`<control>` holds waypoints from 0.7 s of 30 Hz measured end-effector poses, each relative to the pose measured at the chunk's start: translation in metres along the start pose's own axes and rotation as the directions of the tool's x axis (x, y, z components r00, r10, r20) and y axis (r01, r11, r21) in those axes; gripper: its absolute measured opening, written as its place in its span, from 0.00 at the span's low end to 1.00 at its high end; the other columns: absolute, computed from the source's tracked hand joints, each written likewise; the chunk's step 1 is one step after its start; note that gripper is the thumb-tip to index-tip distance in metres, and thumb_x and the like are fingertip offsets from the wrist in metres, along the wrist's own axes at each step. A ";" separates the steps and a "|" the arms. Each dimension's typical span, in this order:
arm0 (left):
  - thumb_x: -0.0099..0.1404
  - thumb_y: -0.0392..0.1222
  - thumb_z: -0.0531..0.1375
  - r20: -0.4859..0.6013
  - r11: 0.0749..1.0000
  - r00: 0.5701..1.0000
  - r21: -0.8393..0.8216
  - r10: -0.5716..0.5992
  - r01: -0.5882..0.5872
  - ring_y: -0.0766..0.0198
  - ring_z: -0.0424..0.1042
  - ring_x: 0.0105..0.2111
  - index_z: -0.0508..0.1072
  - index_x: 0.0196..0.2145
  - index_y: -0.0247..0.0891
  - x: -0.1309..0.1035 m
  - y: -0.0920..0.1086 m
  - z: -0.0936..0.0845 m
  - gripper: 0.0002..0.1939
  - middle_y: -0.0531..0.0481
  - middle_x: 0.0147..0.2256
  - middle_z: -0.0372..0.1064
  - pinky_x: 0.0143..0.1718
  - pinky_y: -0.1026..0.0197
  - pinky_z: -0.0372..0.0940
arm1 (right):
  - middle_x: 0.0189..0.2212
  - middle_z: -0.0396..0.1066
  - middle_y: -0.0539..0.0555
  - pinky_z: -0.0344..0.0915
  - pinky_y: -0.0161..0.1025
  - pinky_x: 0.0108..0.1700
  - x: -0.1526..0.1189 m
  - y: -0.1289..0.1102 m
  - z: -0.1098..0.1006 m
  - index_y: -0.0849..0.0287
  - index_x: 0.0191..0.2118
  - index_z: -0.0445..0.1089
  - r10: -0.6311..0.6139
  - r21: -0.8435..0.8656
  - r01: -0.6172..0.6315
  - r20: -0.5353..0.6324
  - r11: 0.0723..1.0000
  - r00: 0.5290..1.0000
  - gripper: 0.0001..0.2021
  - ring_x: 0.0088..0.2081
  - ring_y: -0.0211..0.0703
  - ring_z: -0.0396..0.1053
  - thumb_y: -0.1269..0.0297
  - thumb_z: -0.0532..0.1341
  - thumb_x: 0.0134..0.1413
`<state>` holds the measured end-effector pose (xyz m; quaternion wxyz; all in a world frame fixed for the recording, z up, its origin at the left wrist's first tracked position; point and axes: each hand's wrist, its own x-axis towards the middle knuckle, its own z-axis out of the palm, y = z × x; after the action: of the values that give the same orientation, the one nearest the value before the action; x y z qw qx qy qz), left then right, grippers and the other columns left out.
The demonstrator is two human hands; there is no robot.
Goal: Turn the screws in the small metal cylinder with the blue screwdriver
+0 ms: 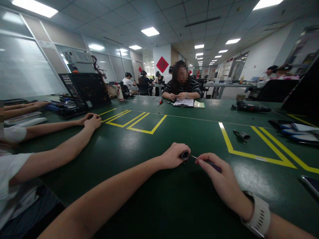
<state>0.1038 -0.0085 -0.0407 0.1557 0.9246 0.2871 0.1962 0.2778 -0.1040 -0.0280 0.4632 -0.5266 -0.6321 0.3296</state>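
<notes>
Cylinder (184, 155), open-mouthed (contents unclear) — left grip (174, 156) clasping it, right grip (225, 176) holding screwdriver (214, 166)

an office-like workroom: ceiling lights (150, 31) along the top, blinds (22, 69) at upper left, a green table (154, 202) with yellow tape (140, 130) below.

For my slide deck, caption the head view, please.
Left hand grips a hollow dark part; right hand points a thin-shafted tool toward it over a green table.
</notes>
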 end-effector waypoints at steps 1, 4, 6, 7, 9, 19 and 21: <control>0.56 0.32 0.57 -0.002 1.000 1.000 0.005 0.011 -0.011 0.66 0.65 0.33 0.66 0.32 0.35 0.000 0.000 0.000 0.04 0.53 0.30 0.66 0.38 0.63 0.57 | 0.31 0.70 0.55 0.58 0.45 0.39 -0.002 -0.002 0.000 0.57 0.30 0.71 -0.062 -0.081 0.062 0.009 0.995 0.998 0.10 0.36 0.48 0.65 0.59 0.56 0.51; 0.55 0.31 0.56 -0.008 0.999 0.999 0.017 0.032 -0.031 0.66 0.64 0.33 0.66 0.32 0.35 0.000 -0.001 0.001 0.05 0.53 0.30 0.66 0.37 0.64 0.57 | 0.31 0.69 0.54 0.58 0.44 0.38 -0.003 -0.005 -0.001 0.57 0.29 0.71 -0.128 -0.163 0.134 0.044 0.977 0.991 0.10 0.35 0.47 0.65 0.59 0.56 0.51; 0.56 0.31 0.56 -0.002 1.000 1.000 0.022 0.023 -0.022 0.66 0.64 0.33 0.66 0.32 0.35 0.000 0.000 0.001 0.05 0.53 0.30 0.66 0.37 0.64 0.57 | 0.30 0.70 0.54 0.58 0.44 0.37 0.001 -0.004 -0.003 0.57 0.28 0.71 -0.049 -0.099 0.054 0.058 0.994 0.997 0.10 0.34 0.47 0.65 0.59 0.56 0.50; 0.56 0.31 0.57 0.006 1.000 1.000 0.023 0.013 -0.013 0.66 0.64 0.33 0.66 0.32 0.35 0.000 0.000 0.000 0.05 0.53 0.30 0.66 0.37 0.64 0.57 | 0.29 0.70 0.53 0.58 0.44 0.37 0.004 -0.002 -0.003 0.57 0.28 0.71 0.003 -0.029 -0.002 0.057 1.000 0.998 0.09 0.34 0.47 0.65 0.59 0.57 0.49; 0.56 0.32 0.57 0.023 1.000 1.000 0.018 -0.006 0.006 0.66 0.64 0.33 0.67 0.32 0.35 0.000 0.001 0.000 0.04 0.53 0.30 0.66 0.36 0.64 0.57 | 0.27 0.71 0.53 0.58 0.44 0.39 0.009 0.004 -0.005 0.58 0.26 0.71 0.104 0.175 -0.111 0.048 0.978 0.993 0.09 0.34 0.47 0.66 0.60 0.58 0.47; 0.56 0.35 0.59 -0.009 0.997 0.998 -0.048 -0.055 0.054 0.67 0.64 0.32 0.67 0.31 0.35 0.001 0.002 0.001 0.04 0.53 0.30 0.66 0.37 0.64 0.58 | 0.26 0.72 0.53 0.60 0.42 0.41 0.017 0.015 -0.005 0.60 0.26 0.73 0.344 0.632 -0.337 0.117 0.698 0.932 0.05 0.33 0.44 0.67 0.64 0.63 0.42; 0.56 0.34 0.59 -0.009 0.997 0.999 -0.056 -0.052 0.052 0.67 0.64 0.31 0.67 0.31 0.35 0.001 0.002 0.001 0.04 0.54 0.30 0.65 0.36 0.64 0.58 | 0.25 0.72 0.53 0.60 0.42 0.40 0.016 0.013 -0.005 0.61 0.25 0.73 0.342 0.638 -0.325 0.102 0.698 0.934 0.06 0.32 0.44 0.67 0.64 0.64 0.41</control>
<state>0.1056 -0.0094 -0.0403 0.1849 0.9110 0.3064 0.2048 0.2869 -0.0857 -0.0346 0.5557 -0.4444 -0.3683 0.5984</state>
